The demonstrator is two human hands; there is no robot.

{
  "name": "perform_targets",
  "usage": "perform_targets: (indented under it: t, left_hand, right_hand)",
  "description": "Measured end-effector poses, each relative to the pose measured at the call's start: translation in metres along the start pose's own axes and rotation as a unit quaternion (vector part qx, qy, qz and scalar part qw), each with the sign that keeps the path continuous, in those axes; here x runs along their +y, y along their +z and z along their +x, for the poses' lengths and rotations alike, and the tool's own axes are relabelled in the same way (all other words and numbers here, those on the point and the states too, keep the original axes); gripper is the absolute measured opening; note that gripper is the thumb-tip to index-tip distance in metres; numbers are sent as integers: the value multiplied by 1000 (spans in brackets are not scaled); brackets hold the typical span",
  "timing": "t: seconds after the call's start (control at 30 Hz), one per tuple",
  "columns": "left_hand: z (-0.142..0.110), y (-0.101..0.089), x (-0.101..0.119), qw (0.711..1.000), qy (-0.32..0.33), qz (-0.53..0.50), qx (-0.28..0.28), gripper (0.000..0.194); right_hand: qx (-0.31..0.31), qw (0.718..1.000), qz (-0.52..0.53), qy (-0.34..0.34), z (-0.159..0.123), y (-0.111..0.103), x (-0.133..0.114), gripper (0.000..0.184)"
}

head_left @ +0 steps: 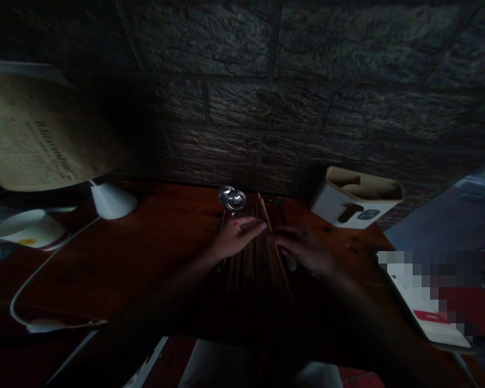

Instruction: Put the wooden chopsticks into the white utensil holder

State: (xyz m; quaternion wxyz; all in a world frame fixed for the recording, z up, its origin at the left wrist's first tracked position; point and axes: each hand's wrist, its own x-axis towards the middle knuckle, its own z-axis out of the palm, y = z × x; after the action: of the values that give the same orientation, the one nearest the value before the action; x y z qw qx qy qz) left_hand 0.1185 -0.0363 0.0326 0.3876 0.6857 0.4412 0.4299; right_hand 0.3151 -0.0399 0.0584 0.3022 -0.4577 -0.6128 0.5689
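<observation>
A bundle of thin wooden chopsticks (pixel 254 258) lies on the dark wooden table (pixel 153 242), pointing away from me. My left hand (pixel 236 237) rests flat on top of them with fingers stretched out to the right. My right hand (pixel 303 248) is curled over their right side, and one stick (pixel 265 213) runs up from its fingers at a slant. Two shiny metal spoons (pixel 232 199) lie just beyond the left hand, their handles partly hidden by it. The scene is very dim.
A white utensil holder (pixel 358 205) stands at the back right against the brick wall. A lamp with a white base (pixel 112 200) and cable (pixel 44 269) sits at left, beside a white cup (pixel 28 229). Papers (pixel 428 318) lie at the right edge.
</observation>
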Motion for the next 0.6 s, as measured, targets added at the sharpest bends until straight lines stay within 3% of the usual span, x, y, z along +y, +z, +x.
perform_targets:
  t: [0.17,0.33,0.5,0.6]
  left_hand:
    - [0,0,6,981,-116,-155,-8,24]
    - [-1,-5,8,931,-177,-319,-34,25]
    - [-4,-5,10,914,-211,-343,-46,23]
    - [-6,-4,12,915,-230,-328,-32,26]
  right_hand:
    - [-45,995,83,18,-5,14,2,32]
    - [-15,996,83,33,-6,8,-4,36]
    - [75,995,70,1,-5,-2,-3,35]
    - [77,996,48,17,-4,-5,1,35]
